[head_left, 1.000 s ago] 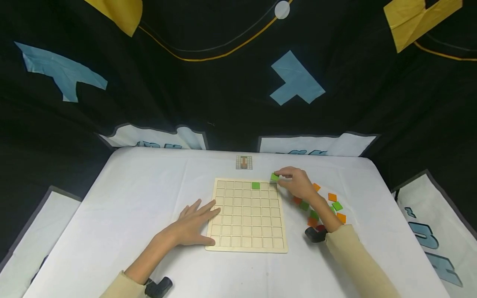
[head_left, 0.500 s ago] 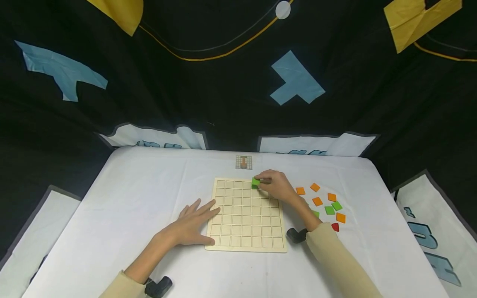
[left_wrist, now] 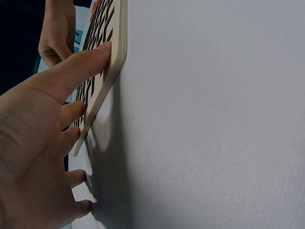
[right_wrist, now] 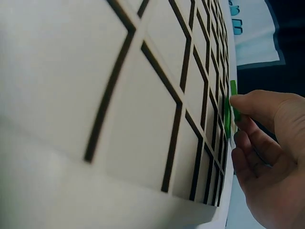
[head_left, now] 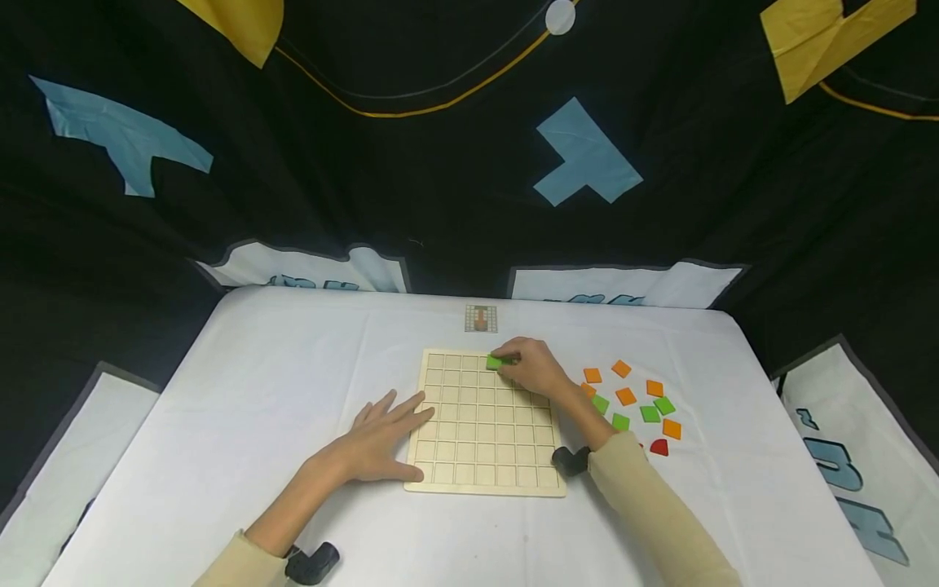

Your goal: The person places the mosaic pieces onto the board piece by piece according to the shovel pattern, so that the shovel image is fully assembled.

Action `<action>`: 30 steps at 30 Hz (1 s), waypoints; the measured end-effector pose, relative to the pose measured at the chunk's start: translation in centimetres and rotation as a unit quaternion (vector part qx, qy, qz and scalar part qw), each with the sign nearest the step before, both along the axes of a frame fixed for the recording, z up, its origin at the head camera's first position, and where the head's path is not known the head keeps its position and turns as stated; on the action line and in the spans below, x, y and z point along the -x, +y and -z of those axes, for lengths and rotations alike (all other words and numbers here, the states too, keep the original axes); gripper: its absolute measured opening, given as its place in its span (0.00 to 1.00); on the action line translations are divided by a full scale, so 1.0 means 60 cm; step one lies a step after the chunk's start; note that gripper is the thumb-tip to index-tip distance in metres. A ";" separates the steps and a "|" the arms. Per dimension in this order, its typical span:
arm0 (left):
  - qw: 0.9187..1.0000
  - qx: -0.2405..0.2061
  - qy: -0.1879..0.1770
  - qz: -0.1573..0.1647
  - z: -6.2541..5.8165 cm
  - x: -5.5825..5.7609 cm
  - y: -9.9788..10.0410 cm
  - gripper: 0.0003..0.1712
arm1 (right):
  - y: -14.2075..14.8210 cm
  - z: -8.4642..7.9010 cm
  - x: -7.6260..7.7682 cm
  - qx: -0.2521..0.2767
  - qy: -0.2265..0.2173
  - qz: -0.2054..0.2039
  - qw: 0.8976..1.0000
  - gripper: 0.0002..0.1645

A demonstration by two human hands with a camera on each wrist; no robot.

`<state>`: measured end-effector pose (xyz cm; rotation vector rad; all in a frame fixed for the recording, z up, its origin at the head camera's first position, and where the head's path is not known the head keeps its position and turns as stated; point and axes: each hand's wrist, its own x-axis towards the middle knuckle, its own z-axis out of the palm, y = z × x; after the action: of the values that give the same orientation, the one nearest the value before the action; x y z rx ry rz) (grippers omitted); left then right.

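A pale wooden grid board (head_left: pixel 487 424) lies on the white table. My left hand (head_left: pixel 374 448) rests at its left side, fingers spread, with the thumb and some fingertips on the board's edge. At the board's far edge my right hand (head_left: pixel 537 368) pinches a green square tile (head_left: pixel 494 363) between thumb and fingers. In the right wrist view the pinched tile (right_wrist: pixel 234 88) is tilted on edge, just off the board. Another green tile (right_wrist: pixel 228 117) sits in a cell close beside it. The head view mostly hides that second tile behind my fingers.
Several loose orange tiles (head_left: pixel 626 396) and green tiles (head_left: pixel 650 414) lie scattered right of the board. A red piece (head_left: pixel 659 447) with a rounded side is near them, and my right forearm covers part of the group. A small printed grid card (head_left: pixel 480 319) lies beyond the board.
My right hand has carried the green tile leftward from beyond the board's far right corner to the top row, beside the other green tile. My left hand has stayed in place.
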<state>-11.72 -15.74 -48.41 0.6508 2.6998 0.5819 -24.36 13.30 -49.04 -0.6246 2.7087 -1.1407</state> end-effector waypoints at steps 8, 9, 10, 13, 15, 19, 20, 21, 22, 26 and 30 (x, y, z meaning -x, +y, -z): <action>1.000 0.006 -0.003 0.000 -0.002 0.000 0.000 0.54 | -0.011 0.005 0.005 -0.015 0.006 -0.016 1.000 0.16; 1.000 0.006 -0.005 0.000 -0.003 0.000 0.000 0.54 | -0.012 0.005 0.005 -0.014 0.006 -0.017 1.000 0.16; 1.000 0.007 -0.006 0.000 -0.003 -0.001 0.001 0.54 | -0.013 0.005 0.005 -0.013 0.005 -0.017 1.000 0.16; 1.000 0.012 -0.006 -0.001 -0.005 -0.001 0.001 0.54 | -0.015 0.006 0.005 -0.010 0.003 -0.017 1.000 0.15; 1.000 0.016 -0.007 0.000 -0.006 -0.002 0.001 0.54 | -0.016 0.006 0.005 -0.011 0.002 -0.016 1.000 0.16; 1.000 0.017 -0.007 0.003 -0.006 -0.002 0.000 0.54 | -0.015 0.008 0.007 -0.013 0.004 -0.014 1.000 0.16; 1.000 0.018 -0.008 0.004 -0.006 -0.002 -0.001 0.54 | -0.015 0.009 0.007 -0.013 0.004 -0.013 1.000 0.16; 1.000 0.016 -0.007 0.004 -0.006 -0.002 -0.001 0.54 | -0.015 0.009 0.007 -0.014 0.004 -0.012 1.000 0.16; 1.000 0.016 -0.007 0.005 -0.006 -0.002 -0.001 0.54 | -0.015 0.010 0.008 -0.015 0.004 -0.010 1.000 0.16; 1.000 0.016 -0.006 0.007 -0.005 -0.001 -0.002 0.54 | -0.015 0.011 0.009 -0.019 -0.002 -0.006 1.000 0.16; 1.000 0.015 -0.005 0.007 -0.003 -0.001 -0.001 0.54 | -0.016 0.012 0.009 -0.022 -0.005 -0.007 1.000 0.16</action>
<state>-11.64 -15.82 -48.24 0.6556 2.6879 0.5385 -24.91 12.37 -49.74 -0.6289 2.7087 -1.0739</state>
